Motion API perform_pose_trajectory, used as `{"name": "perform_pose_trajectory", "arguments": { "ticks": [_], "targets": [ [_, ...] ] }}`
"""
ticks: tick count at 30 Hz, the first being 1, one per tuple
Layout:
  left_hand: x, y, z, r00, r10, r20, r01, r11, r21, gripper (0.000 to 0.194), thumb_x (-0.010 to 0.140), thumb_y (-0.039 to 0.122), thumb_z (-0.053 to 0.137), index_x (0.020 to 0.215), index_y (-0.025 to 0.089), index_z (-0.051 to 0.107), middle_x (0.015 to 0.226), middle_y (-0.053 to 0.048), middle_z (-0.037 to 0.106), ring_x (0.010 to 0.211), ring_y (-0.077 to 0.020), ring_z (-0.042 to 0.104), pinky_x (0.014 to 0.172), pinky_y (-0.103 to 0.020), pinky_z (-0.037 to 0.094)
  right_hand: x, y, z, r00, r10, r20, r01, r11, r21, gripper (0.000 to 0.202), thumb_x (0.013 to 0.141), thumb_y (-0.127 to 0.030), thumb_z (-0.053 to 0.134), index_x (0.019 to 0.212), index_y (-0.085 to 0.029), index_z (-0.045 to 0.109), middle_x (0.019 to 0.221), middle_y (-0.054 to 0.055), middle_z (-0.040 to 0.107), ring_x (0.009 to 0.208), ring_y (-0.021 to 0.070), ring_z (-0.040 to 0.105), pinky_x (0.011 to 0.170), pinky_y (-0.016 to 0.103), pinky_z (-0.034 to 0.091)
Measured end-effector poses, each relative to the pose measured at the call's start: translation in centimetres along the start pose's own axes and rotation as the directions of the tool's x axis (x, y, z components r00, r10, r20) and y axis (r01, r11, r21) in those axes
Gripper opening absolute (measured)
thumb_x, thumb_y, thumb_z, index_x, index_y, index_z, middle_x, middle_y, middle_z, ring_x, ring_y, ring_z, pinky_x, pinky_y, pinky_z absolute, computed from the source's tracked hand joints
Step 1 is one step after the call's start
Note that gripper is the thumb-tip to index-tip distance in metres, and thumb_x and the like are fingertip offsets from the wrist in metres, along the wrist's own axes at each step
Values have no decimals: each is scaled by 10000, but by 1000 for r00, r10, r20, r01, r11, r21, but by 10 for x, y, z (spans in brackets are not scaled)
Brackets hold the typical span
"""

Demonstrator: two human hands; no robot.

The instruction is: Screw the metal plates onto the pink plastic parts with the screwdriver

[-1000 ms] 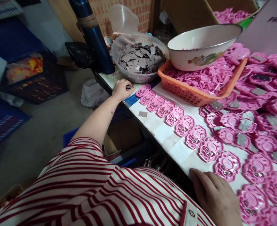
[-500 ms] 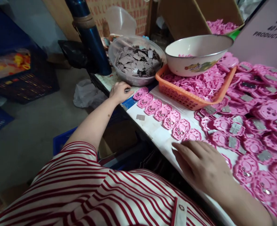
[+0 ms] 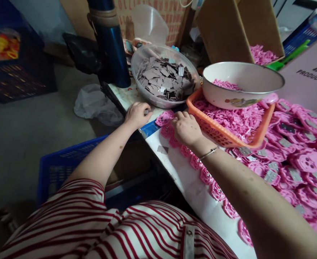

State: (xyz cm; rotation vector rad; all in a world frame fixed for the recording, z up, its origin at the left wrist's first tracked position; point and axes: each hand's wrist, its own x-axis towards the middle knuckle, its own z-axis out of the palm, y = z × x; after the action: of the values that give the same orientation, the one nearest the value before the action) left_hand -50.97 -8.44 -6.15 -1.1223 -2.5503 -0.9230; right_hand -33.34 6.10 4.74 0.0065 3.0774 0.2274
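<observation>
My left hand [image 3: 137, 116] rests at the table edge below the tub, its thumb and fingers closed on a small grey plate [image 3: 147, 111], only partly visible. My right hand [image 3: 187, 128] is over the far end of a row of pink plastic shells [image 3: 205, 175], fingers bent down and together; anything in them is hidden. Shiny bits show in several shells. One pink shell [image 3: 164, 117] lies between the two hands. A loose grey plate [image 3: 162, 149] lies flat on the white sheet [image 3: 171, 169] left of the row.
A clear plastic tub [image 3: 137, 84] holds many grey plates. An enamel basin [image 3: 242, 77] sits on an orange basket [image 3: 215, 135] of small pink parts. Pink shells with grey plates pile up [image 3: 295, 169] at right. A blue flask [image 3: 115, 54] stands at the back left.
My right hand has moved from the near end of the shell row to its far end, close to my left hand. The left hand stays at the table edge. The view has shifted slightly.
</observation>
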Motion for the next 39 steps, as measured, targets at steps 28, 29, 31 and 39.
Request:
{"name": "perform_pose_trajectory", "arguments": {
  "ticks": [28, 29, 31, 39],
  "targets": [
    [-42, -5, -13, 963, 263, -63, -269, 955, -128, 355, 874, 561, 558, 780, 279, 751, 931, -14, 774, 962, -225, 674, 959, -426, 485, -108, -84, 33, 918, -376, -130, 327, 900, -289, 378, 884, -75, 481, 1221, 10, 631, 1229, 262, 663, 1054, 316, 709, 810, 372, 590],
    [-43, -6, -11, 961, 263, -86, -272, 954, -129, 351, 860, 569, 581, 747, 279, 744, 891, -10, 774, 933, -221, 680, 941, -418, 493, -110, -83, 32, 910, -392, -136, 343, 895, -284, 368, 883, -74, 483, 1207, 8, 637, 1218, 266, 666, 1049, 314, 712, 802, 371, 594],
    [-42, -7, -9, 953, 272, -134, -290, 947, -140, 349, 826, 579, 632, 702, 269, 733, 823, -12, 769, 875, -217, 695, 905, -403, 506, -113, -81, 31, 898, -417, -140, 372, 890, -265, 355, 878, -68, 490, 1193, 9, 636, 1208, 277, 667, 1044, 311, 714, 799, 375, 596],
    [-15, 0, -5, 959, 149, -239, -175, 980, -92, 456, 813, 578, 685, 561, 198, 669, 622, -50, 693, 622, -172, 635, 636, -298, 441, -89, -65, 3, 928, -370, -34, 367, 927, -78, 374, 956, -113, 415, 1308, -78, 536, 935, 112, 706, 710, 181, 644, 586, 310, 489]
  ]
}}
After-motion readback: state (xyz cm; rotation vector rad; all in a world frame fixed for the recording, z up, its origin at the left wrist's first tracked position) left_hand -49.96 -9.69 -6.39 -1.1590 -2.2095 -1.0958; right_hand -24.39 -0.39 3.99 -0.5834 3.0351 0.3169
